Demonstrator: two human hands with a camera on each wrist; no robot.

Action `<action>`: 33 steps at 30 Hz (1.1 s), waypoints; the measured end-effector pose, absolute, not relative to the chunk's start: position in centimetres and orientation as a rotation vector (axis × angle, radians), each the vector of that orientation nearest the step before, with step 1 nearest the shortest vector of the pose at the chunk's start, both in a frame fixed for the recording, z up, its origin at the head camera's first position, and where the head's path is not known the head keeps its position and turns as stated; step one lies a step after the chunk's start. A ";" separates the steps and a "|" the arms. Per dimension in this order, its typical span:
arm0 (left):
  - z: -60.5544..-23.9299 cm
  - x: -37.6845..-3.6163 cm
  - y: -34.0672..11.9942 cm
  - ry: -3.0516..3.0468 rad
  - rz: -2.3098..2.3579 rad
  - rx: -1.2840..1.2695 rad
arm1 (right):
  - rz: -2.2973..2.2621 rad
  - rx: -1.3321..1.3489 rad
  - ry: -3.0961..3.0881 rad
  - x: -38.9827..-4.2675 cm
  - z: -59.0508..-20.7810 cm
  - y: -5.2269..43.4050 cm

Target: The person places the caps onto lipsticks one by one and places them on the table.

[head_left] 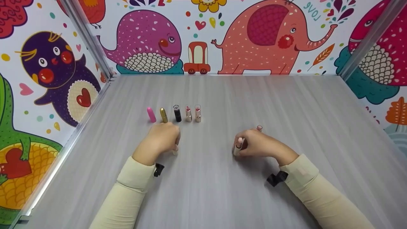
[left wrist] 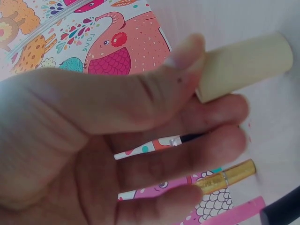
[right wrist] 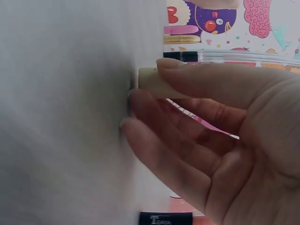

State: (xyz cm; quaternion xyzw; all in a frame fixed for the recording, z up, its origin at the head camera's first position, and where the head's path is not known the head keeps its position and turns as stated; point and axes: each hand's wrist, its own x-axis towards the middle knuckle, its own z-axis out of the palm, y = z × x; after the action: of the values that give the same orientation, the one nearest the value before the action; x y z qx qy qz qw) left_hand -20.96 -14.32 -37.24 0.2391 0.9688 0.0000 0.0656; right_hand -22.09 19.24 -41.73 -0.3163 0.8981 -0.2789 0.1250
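My left hand (head_left: 160, 138) pinches a small cream cylinder, which looks like a lipstick cap (left wrist: 246, 65), between thumb and index finger, low over the table. To the right, my right hand (head_left: 257, 143) grips an uncapped lipstick (head_left: 237, 148) upright at the tabletop. Its pink tip points up, and its cream base (right wrist: 150, 82) shows in the right wrist view. Beyond my left hand stand a pink lipstick (head_left: 151, 114), a gold one (head_left: 163, 115), a black one (head_left: 177, 114) and two with clear caps (head_left: 189, 114).
Behind my right hand another lipstick (head_left: 259, 128) is mostly hidden; a black lettered base (right wrist: 166, 219) appears in the right wrist view. The grey wood-grain table (head_left: 210, 190) meets cartoon-printed walls (head_left: 203, 31) at the back and sides, with metal posts (head_left: 92, 38) at the corners.
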 end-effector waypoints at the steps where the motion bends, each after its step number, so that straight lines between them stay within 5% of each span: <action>1: -37.2 -21.0 -14.3 2.923 -0.001 0.721 | -0.824 -0.907 2.618 -22.0 -41.6 19.2; 33: -36.1 -20.5 -14.5 2.984 0.097 0.824 | -0.942 -0.888 2.721 -21.2 -38.3 19.6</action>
State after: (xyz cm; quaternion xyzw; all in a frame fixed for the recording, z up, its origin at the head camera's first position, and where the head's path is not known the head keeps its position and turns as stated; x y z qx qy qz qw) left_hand -20.45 -14.47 -36.15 0.2659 0.9632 0.0313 0.0224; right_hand -21.18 19.64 -38.33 -0.2942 0.9011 -0.3120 0.0640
